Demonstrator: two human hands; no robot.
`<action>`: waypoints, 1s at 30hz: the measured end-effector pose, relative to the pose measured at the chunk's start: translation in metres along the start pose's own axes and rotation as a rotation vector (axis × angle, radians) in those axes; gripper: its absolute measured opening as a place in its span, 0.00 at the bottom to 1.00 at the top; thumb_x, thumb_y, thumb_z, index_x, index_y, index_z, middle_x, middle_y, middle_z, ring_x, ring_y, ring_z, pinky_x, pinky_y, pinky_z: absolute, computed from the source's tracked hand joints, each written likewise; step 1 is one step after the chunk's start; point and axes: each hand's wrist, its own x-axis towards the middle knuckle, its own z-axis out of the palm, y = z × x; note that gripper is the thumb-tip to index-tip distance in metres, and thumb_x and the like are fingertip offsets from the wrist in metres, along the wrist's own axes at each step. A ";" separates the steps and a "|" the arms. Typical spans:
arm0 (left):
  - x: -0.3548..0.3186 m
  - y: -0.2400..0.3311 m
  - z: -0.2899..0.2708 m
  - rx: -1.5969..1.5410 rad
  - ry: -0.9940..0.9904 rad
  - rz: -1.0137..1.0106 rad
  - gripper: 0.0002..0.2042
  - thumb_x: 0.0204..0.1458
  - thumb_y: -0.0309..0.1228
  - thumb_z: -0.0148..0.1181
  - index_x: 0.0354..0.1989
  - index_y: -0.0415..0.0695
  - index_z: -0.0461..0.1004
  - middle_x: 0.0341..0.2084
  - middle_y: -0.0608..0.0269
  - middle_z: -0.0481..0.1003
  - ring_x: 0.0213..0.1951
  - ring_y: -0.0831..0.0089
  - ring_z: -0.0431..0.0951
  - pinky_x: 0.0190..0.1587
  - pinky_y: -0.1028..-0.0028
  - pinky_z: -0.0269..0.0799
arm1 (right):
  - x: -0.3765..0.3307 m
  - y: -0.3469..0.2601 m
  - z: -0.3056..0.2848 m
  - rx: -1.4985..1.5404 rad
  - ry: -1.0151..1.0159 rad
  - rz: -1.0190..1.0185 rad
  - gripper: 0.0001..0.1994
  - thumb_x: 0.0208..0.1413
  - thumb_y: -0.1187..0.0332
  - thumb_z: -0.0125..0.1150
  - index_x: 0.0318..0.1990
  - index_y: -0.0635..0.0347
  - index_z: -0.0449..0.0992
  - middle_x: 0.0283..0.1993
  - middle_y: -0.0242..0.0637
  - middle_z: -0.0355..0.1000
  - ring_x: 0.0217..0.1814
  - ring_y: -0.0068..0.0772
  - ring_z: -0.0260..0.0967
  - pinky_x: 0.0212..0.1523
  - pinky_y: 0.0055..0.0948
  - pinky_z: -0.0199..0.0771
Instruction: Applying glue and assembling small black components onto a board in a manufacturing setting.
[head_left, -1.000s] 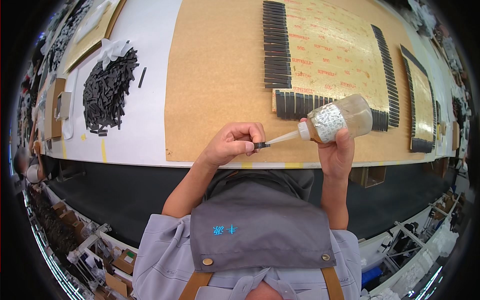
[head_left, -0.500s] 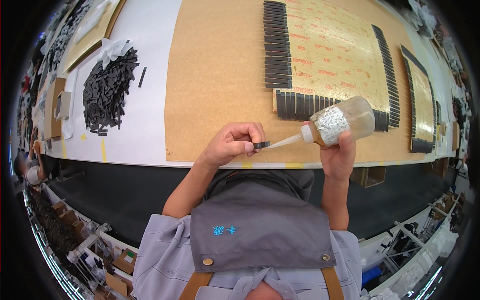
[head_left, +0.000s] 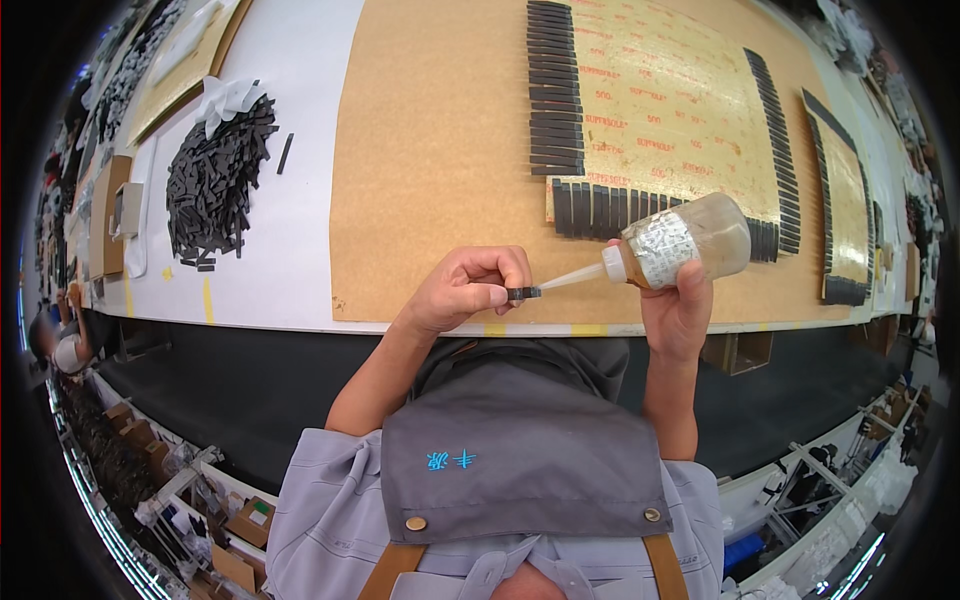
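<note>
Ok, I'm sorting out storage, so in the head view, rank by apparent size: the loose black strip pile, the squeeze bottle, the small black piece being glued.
1. Loose black strip pile, though it lies farther away.
2. Squeeze bottle in the right hand.
3. Small black piece, pinched by the left hand.

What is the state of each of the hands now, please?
Left hand: closed, pinching a small black strip.
Right hand: closed around a squeeze bottle, whose nozzle tip meets the strip.

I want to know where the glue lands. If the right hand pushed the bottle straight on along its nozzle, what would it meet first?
Most likely the small black strip pinched in the left hand; the nozzle of the bottle, held by the right hand, points right at it.
</note>
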 end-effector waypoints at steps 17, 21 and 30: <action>0.046 0.061 -0.024 0.243 0.124 -0.034 0.06 0.47 0.27 0.59 0.26 0.37 0.72 0.24 0.62 0.69 0.23 0.78 0.66 0.30 0.79 0.64 | 0.007 -0.005 -0.020 -0.039 0.056 0.018 0.37 0.47 0.45 0.59 0.55 0.67 0.59 0.49 0.44 0.67 0.51 0.42 0.67 0.52 0.49 0.68; 0.132 0.128 -0.063 0.855 0.296 -0.044 0.07 0.45 0.29 0.61 0.26 0.39 0.74 0.22 0.70 0.71 0.26 0.82 0.67 0.30 0.81 0.62 | 0.002 -0.011 -0.039 0.017 0.057 -0.038 0.37 0.46 0.44 0.60 0.55 0.65 0.59 0.48 0.46 0.67 0.52 0.41 0.66 0.52 0.47 0.68; 0.314 0.159 -0.134 1.321 0.145 -0.217 0.07 0.41 0.31 0.60 0.22 0.40 0.75 0.18 0.68 0.71 0.25 0.78 0.67 0.29 0.75 0.62 | 0.006 -0.023 -0.045 -0.008 0.079 -0.074 0.37 0.46 0.43 0.59 0.53 0.66 0.61 0.47 0.46 0.67 0.48 0.40 0.67 0.50 0.44 0.69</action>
